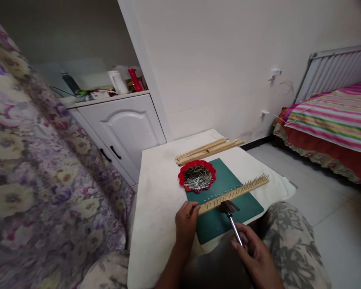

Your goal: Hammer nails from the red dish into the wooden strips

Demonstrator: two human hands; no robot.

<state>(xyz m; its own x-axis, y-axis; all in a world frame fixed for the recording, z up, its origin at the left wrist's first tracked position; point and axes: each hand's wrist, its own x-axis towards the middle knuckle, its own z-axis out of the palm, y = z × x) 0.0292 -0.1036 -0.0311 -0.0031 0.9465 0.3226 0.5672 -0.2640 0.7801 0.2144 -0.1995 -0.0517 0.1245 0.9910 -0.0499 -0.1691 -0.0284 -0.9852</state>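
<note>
My left hand (pixel 187 220) grips the near left end of a wooden strip (pixel 211 204), and its fingertips are partly hidden. Rows of nails (pixel 249 185) stand up along the strip, which lies slantwise over a green mat (pixel 221 222). In my right hand (pixel 252 251) is a claw hammer (pixel 235 228), held by its shiny metal shaft. The hammer's dark head is at the strip's near edge; whether it touches the wood I cannot tell. Behind the strip, a red scalloped bowl (pixel 181 176) holds many loose nails (pixel 198 178), some dark and some silvery.
More wooden strips (pixel 210 150) lie at the back of the table, which has a pale cover (pixel 156 200). A floral curtain (pixel 63 192) and a white cabinet (pixel 123 132) stand to the left. At the right is a bed (pixel 333 124) with striped bedding.
</note>
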